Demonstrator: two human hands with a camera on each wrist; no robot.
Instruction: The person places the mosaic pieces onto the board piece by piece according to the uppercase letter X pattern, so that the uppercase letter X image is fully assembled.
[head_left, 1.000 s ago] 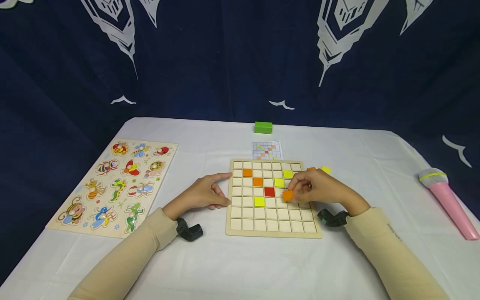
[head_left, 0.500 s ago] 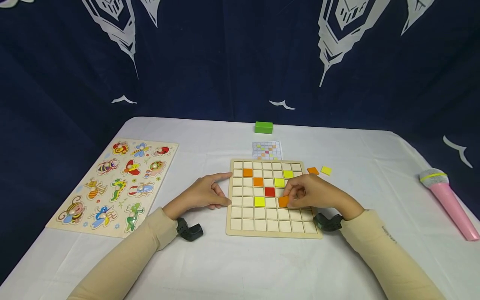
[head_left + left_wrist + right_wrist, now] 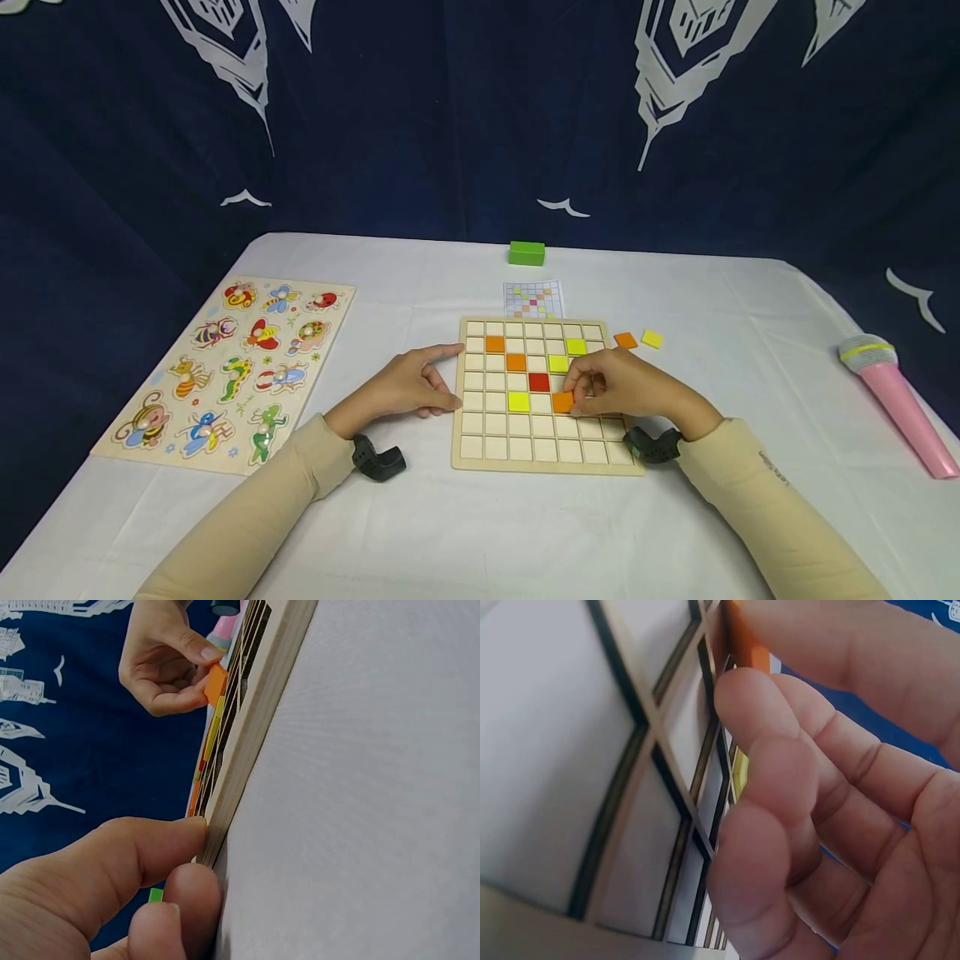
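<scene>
A wooden grid board (image 3: 547, 465) lies on the white tablecloth, with orange, yellow and red square tiles in some of its cells. Along its left edge my left hand (image 3: 408, 383) rests, index fingertip and thumb tip touching the rim (image 3: 246, 750). My right hand (image 3: 630, 385) pinches an orange tile (image 3: 562, 402) between thumb and fingers, low over a cell just below and right of the red tile (image 3: 538, 382). In the left wrist view this orange tile (image 3: 216, 684) is tilted against the board. The right wrist view shows only its edge (image 3: 751, 645) beside the fingers.
One orange tile (image 3: 626, 341) and one yellow tile (image 3: 652, 339) lie beyond the board's right corner. Behind the board are a printed pattern card (image 3: 533, 298) and a green block (image 3: 527, 253). An insect puzzle (image 3: 303, 367) lies left; a pink microphone (image 3: 903, 412) lies right.
My right hand has moved slightly left and down with the orange tile, from over the cells at right to the cell near the red tile. The left hand stays put.
</scene>
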